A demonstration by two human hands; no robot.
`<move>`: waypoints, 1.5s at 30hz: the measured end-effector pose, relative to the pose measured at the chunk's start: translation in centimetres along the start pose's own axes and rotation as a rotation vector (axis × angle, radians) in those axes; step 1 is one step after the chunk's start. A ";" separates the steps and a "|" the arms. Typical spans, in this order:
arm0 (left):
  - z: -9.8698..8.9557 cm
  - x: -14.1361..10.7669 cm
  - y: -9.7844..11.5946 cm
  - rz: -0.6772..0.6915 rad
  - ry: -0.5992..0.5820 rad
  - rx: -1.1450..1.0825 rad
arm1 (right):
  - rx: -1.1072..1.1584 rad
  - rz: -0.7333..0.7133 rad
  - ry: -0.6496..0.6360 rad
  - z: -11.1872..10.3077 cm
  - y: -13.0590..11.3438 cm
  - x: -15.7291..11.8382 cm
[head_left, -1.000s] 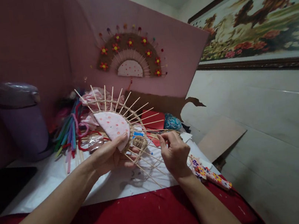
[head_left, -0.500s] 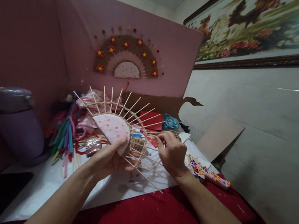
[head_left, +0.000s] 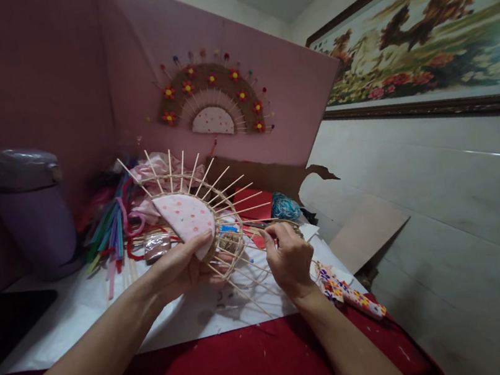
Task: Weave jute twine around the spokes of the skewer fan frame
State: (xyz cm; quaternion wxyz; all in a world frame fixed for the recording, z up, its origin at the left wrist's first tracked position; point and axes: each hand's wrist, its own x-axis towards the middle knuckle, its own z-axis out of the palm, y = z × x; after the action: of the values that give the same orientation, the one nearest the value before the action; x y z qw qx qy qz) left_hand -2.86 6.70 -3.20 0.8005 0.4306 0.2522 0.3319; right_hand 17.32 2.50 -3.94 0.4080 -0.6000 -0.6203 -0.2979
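My left hand (head_left: 191, 265) grips the lower edge of a half-round fan frame (head_left: 185, 217), its thumb on the pink spotted centre and its other fingers behind. Thin wooden sticks spread from this centre, with twine woven among them in an arc. Just right of the frame, my right hand (head_left: 288, 255) is closed in a pinch on a strand of twine (head_left: 255, 246), which runs toward the sticks. How the strand passes behind the frame is hard to make out.
A lilac container (head_left: 36, 219) stands at the left beside coloured pipe cleaners (head_left: 108, 230). Behind are pink cloth (head_left: 162, 163), blue yarn (head_left: 285, 206) and red paper (head_left: 252, 203). A flowered glue gun (head_left: 361, 302) lies right. A finished fan (head_left: 207, 87) hangs on the pink board.
The fan frame has shifted slightly left and down and turned a little in my left hand. My right hand has stayed nearly in place, still pinched.
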 end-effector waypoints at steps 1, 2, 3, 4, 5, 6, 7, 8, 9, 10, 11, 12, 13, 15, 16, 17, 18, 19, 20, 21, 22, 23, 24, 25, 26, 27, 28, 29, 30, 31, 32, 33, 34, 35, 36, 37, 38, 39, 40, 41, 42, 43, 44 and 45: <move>0.0 0.0 0.0 -0.003 0.019 -0.005 | -0.004 -0.001 -0.002 0.0 0.0 0.0; 0.1 -0.1 0.1 -0.005 0.035 -0.011 | -0.006 -0.003 -0.009 0.0 -0.1 0.0; 0.2 -0.1 0.2 -0.003 0.045 -0.018 | -0.004 -0.007 -0.023 0.0 -0.1 -0.1; 0.2 -0.1 0.2 0.000 0.049 -0.027 | 0.002 -0.013 -0.042 0.1 -0.1 -0.1; 0.3 -0.2 0.3 -0.002 0.048 -0.034 | 0.009 -0.020 -0.063 0.1 -0.2 -0.1; 0.4 -0.2 0.3 -0.004 0.046 -0.040 | 0.018 -0.028 -0.082 0.1 -0.2 -0.2; 0.4 -0.3 0.3 -0.004 0.044 -0.041 | 0.027 -0.035 -0.096 0.1 -0.3 -0.2; 0.4 -0.3 0.3 -0.003 0.043 -0.039 | 0.035 -0.038 -0.102 0.1 -0.3 -0.2; 0.5 -0.3 0.3 0.001 0.043 -0.034 | 0.044 -0.036 -0.100 0.1 -0.3 -0.2; 0.4 -0.3 0.3 0.009 0.046 -0.029 | 0.052 -0.032 -0.094 0.1 -0.3 -0.3; 0.4 -0.3 0.3 0.018 0.048 -0.026 | 0.059 -0.026 -0.082 0.1 -0.3 -0.2; 0.4 -0.3 0.3 0.025 0.051 -0.026 | 0.062 -0.021 -0.068 0.0 -0.2 -0.2; 0.4 -0.3 0.2 0.028 0.055 -0.030 | 0.060 -0.020 -0.055 0.0 -0.2 -0.2; 0.3 -0.2 0.2 0.028 0.066 -0.048 | 0.036 -0.030 -0.046 0.0 -0.1 -0.1; 0.3 -0.2 0.2 0.025 0.067 -0.057 | 0.016 -0.040 -0.050 0.0 -0.1 -0.1; 0.3 -0.2 0.3 0.020 0.068 -0.064 | -0.004 -0.049 -0.055 0.1 0.0 0.0; 0.3 -0.2 0.3 0.017 0.069 -0.067 | -0.020 -0.055 -0.059 0.1 0.0 0.0; 0.2 -0.2 0.3 0.015 0.072 -0.065 | -0.030 -0.056 -0.057 0.1 0.0 0.1; 0.2 -0.2 0.3 0.014 0.079 -0.061 | -0.033 -0.052 -0.048 0.1 0.0 0.1; 0.2 -0.1 0.3 0.013 0.090 -0.055 | -0.028 -0.045 -0.032 0.0 0.0 0.2; 0.1 -0.1 0.3 0.015 0.103 -0.052 | -0.015 -0.034 -0.009 0.0 -0.1 0.2; 0.0 -0.1 0.3 0.020 0.112 -0.049 | 0.005 -0.025 0.019 -0.1 -0.1 0.3; 0.0 0.0 0.2 0.026 0.118 -0.049 | 0.031 -0.020 0.049 -0.3 -0.2 0.3; -0.1 0.0 0.1 0.035 0.121 -0.051 | 0.063 -0.021 0.080 -0.4 -0.4 0.2; -0.1 0.1 0.0 0.049 0.121 -0.057 | 0.102 -0.030 0.113 -0.6 -0.6 0.1; 0.0 0.1 -0.1 0.066 0.124 -0.068 | 0.152 -0.048 0.148 -0.8 -0.9 0.0; 0.0 0.2 -0.3 0.087 0.132 -0.084 | 0.213 -0.075 0.177 -1.1 -1.3 -0.3; 0.1 0.3 -0.4 0.108 0.143 -0.100 | 0.286 -0.107 0.197 -1.4 -1.7 -0.6; 0.2 0.3 -0.5 0.133 0.162 -0.118 | 0.371 -0.145 0.200 -1.8 -2.3 -1.1; 0.4 0.4 -0.6 0.160 0.186 -0.134 | 0.462 -0.184 0.174 -2.1 -2.9 -1.6; 0.6 0.5 -0.6 0.185 0.213 -0.150 | 0.550 -0.212 0.117 -2.4 -3.6 -2.1; 0.8 0.6 -0.6 0.212 0.238 -0.166 | 0.626 -0.232 0.024 -2.6 -4.3 -2.6; 1.0 0.7 -0.6 0.239 0.258 -0.183 | 0.679 -0.223 -0.087 -2.6 -5.0 -3.1; 1.3 0.8 -0.5 0.259 0.272 -0.199 | 0.705 -0.179 -0.196 -2.5 -5.6 -3.5; 1.6 0.9 -0.5 0.270 0.280 -0.214 | 0.718 -0.120 -0.278 -2.2 -6.2 -3.8; 1.9 0.9 -0.3 0.269 0.283 -0.224 | 0.736 -0.048 -0.341 -1.8 -6.6 -4.0; 2.3 1.1 -0.2 0.262 0.286 -0.230 | 0.778 0.030 -0.375 -1.3 -6.9 -4.1; 2.7 1.2 -0.2 0.248 0.294 -0.234 | 0.843 0.113 -0.398 -0.7 -7.1 -4.1; 3.1 1.4 -0.1 0.241 0.305 -0.239 | 0.924 0.202 -0.418 -0.2 -7.1 -4.1; 3.6 1.6 -0.1 0.249 0.318 -0.245 | 1.016 0.299 -0.434 0.4 -7.0 -3.9; 4.2 1.9 -0.2 0.263 0.334 -0.257 | 1.106 0.402 -0.450 0.8 -6.8 -3.7; 4.7 2.1 -0.3 0.311 0.343 -0.271 | 1.192 0.501 -0.463 1.2 -6.6 -3.5; 5.4 2.5 -0.5 0.333 0.337 -0.278 | 1.274 0.586 -0.466 1.5 -6.4 -3.3; 6.0 2.8 -0.8 0.349 0.337 -0.294 | 1.350 0.653 -0.456 1.6 -6.1 -3.1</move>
State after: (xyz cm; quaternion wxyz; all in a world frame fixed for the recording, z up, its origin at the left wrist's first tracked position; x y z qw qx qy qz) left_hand 3.31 5.31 -1.17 0.7318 0.2856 0.2528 0.5648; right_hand 10.86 1.72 -6.66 0.6142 -0.4204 -0.5278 0.4093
